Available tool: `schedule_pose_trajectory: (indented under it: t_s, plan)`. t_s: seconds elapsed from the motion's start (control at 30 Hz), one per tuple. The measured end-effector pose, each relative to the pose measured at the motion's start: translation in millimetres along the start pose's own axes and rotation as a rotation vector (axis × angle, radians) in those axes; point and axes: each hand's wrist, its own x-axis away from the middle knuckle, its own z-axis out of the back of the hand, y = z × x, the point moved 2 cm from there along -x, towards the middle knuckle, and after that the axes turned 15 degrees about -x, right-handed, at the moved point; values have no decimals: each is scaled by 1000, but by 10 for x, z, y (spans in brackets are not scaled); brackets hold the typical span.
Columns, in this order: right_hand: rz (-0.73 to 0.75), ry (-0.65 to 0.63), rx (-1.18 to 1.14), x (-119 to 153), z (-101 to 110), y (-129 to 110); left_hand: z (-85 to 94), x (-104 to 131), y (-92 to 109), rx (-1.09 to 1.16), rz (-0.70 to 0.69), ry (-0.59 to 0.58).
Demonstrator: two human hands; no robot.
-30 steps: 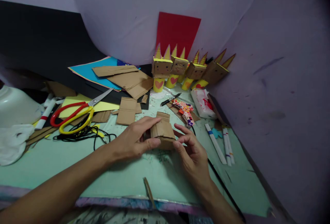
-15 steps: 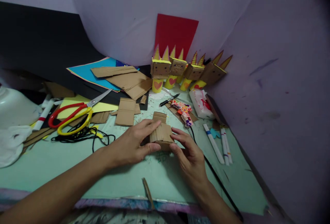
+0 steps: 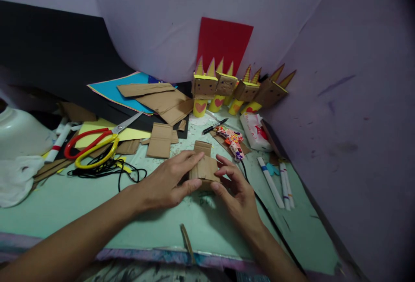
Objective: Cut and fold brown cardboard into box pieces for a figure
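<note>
Between my two hands a small brown cardboard box (image 3: 205, 169) rests low over the table, with a cardboard flap (image 3: 202, 147) showing behind it. My left hand (image 3: 170, 182) grips its left side, fingers along the top and thumb at the front edge. At the right end, my right hand (image 3: 238, 193) curls round it, thumb on the front corner and index finger slightly raised. The undersides of both hands are hidden. Just beyond lies a flower-patterned glue gun (image 3: 232, 141) with a black cord, beside a black pen (image 3: 215, 126).
Red-and-yellow scissors (image 3: 112, 137) and tangled black cord (image 3: 106, 171) lie left, near cardboard pieces (image 3: 159, 140). Several cardboard figures (image 3: 204, 87) with pointed ears stand at the back. Markers (image 3: 270, 182) and a tissue pack (image 3: 255, 131) are right. A cardboard strip (image 3: 187, 243) overhangs the front edge.
My right index finger has lifted a little off the box, and the thumb has shifted left along its front. My left hand keeps its hold. The whole view has shifted slightly.
</note>
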Motion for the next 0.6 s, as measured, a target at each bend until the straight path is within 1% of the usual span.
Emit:
schedule_pose_trajectory:
  t_s: [0.13,0.23,0.27,0.37,0.43,0.6]
  plan:
    - [-27,-86,-19,-56,40,22,-8,3,-5,4,-10,3]
    - [-26,-158,40,-111,88,13,-10,1,-8,-4,-17,-7]
    - [-16,-196,81,-127,94,3,-8,1,-7,-5,-26,-5]
    - [38,-364,241,-145,60,-22,-1,7,3,4,-50,1]
    - [54,-433,301,-133,17,-15,3,12,12,10,-52,-5]
    - [80,-402,282,-107,-52,49,-6,23,24,-18,-35,-25]
